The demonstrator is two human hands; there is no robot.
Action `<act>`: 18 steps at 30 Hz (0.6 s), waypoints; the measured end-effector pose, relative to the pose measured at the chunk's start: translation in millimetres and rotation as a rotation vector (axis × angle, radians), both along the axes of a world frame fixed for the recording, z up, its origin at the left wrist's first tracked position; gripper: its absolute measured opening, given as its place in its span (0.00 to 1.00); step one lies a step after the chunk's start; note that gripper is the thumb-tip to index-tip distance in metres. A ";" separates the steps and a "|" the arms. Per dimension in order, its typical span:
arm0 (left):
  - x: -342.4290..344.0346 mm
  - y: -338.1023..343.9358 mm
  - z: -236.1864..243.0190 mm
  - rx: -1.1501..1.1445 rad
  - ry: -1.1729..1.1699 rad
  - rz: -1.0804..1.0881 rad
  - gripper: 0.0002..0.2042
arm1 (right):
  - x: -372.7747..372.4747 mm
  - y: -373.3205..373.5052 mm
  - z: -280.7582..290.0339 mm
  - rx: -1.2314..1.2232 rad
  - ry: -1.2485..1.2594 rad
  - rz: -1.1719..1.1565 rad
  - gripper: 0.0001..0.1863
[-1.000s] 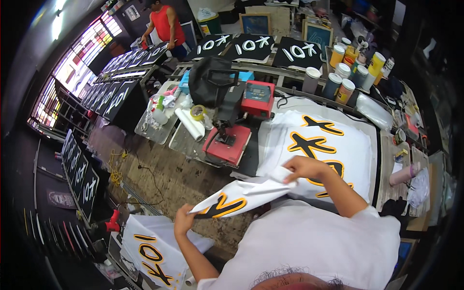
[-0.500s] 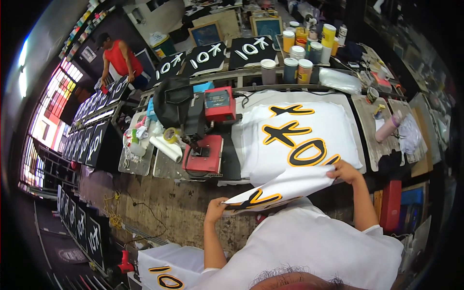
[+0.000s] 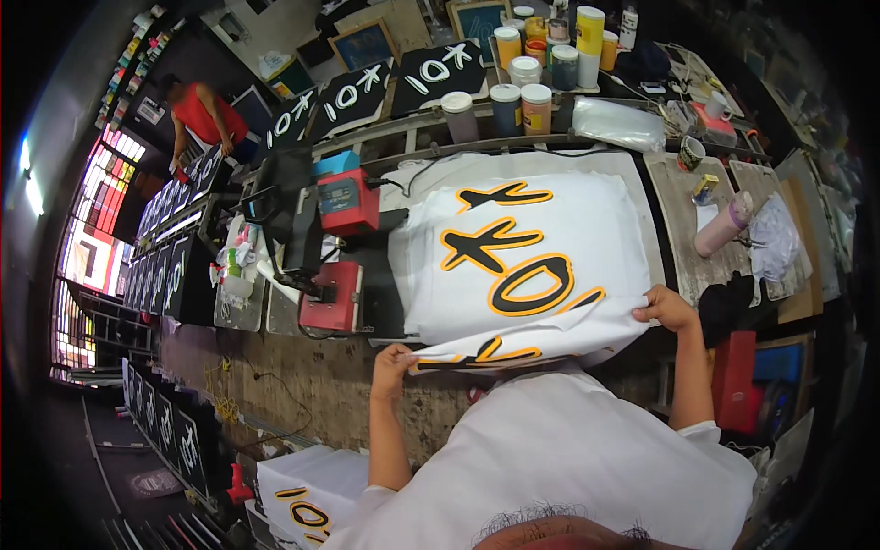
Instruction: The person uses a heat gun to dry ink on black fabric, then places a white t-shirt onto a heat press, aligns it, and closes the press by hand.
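Note:
A white printed cloth [image 3: 541, 335] is stretched between my hands, its near part lifted and folded in the air at the table's front edge. My left hand [image 3: 394, 369] pinches its left corner. My right hand [image 3: 668, 309] grips the right side, thumb on top. Beneath and beyond lies a white cloth pile [image 3: 596, 229] bearing large black characters outlined in orange. Whether the held cloth is fully apart from the pile, I cannot tell.
Left of the pile stands a red heat press [image 3: 332, 298]. Ink jars [image 3: 507, 110] and a clear plastic packet [image 3: 618, 125] sit behind. A pink bottle [image 3: 722, 227] stands right. Black printed panels [image 3: 438, 75] line the back; a person in red [image 3: 209, 115] works far left.
Both hands have moved, the left one forward toward the table, and the cloth between them is drawn wider and flatter. The view has shifted, so the table's things appear further left.

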State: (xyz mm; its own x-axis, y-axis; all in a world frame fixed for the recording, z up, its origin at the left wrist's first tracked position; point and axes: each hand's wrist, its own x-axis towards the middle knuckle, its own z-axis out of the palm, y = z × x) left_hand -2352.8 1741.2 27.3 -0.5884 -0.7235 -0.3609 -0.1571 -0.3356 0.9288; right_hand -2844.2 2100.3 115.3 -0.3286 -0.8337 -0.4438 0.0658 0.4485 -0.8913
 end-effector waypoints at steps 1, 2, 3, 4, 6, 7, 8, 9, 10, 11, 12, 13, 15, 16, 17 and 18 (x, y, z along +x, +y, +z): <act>-13.3 -0.4 7.1 -0.015 -0.058 0.020 0.05 | -13.2 0.6 -16.6 0.017 -0.016 -0.007 0.12; -24.5 -2.4 12.1 -0.061 -0.019 0.068 0.05 | -25.6 4.0 -37.1 -0.040 -0.023 -0.032 0.13; -26.6 -1.0 16.4 -0.092 0.004 0.119 0.05 | -29.7 17.0 -51.7 -0.079 -0.042 -0.056 0.15; -27.6 -1.8 23.0 -0.118 0.142 0.123 0.05 | -35.3 26.9 -56.6 -0.213 -0.233 -0.087 0.18; -31.3 -4.0 37.8 -0.063 0.255 0.085 0.05 | -38.2 32.8 -61.2 -0.463 -0.566 -0.154 0.23; -44.5 -3.2 54.1 0.007 0.288 0.059 0.06 | -39.4 27.5 -58.2 -0.598 -0.693 -0.170 0.23; -41.6 -9.8 51.6 0.045 0.272 0.015 0.07 | -36.9 21.2 -55.0 -0.598 -0.729 -0.209 0.22; -49.8 -17.3 52.9 0.077 0.263 -0.045 0.08 | -35.7 13.9 -51.2 -0.613 -0.754 -0.257 0.20; -56.9 -14.0 50.8 0.098 0.181 -0.005 0.07 | -36.8 7.3 -42.5 -0.596 -0.705 -0.142 0.18; -56.4 -15.2 45.4 0.105 0.168 -0.010 0.07 | -36.0 11.6 -46.1 -0.591 -0.714 -0.155 0.18; -55.0 -17.8 37.9 0.140 0.108 -0.068 0.08 | -35.6 15.8 -49.7 -0.484 -0.675 -0.168 0.17; -53.4 -21.4 32.9 0.172 0.051 -0.125 0.08 | -35.6 19.5 -53.2 -0.378 -0.634 -0.179 0.17; -59.9 -18.6 40.8 0.186 0.013 -0.171 0.08 | -33.7 25.5 -57.5 -0.309 -0.583 -0.213 0.18; -62.7 -19.0 49.4 0.192 -0.018 -0.197 0.08 | -28.6 25.5 -46.2 -0.288 -0.546 -0.214 0.17; -63.7 -23.7 62.6 0.198 -0.017 -0.207 0.08 | -22.9 26.9 -29.5 -0.261 -0.506 -0.211 0.17; -64.2 -30.8 79.9 0.154 0.004 -0.269 0.09 | -20.0 30.4 -17.3 -0.302 -0.497 -0.201 0.17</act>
State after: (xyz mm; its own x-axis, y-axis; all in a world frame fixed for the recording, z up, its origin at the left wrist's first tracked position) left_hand -2417.0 1710.4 107.2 -0.7530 -0.4791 -0.4511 -0.2553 -0.4191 0.8713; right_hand -2864.2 2130.7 98.0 -0.3067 -0.8896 -0.3385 0.5631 0.1171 -0.8181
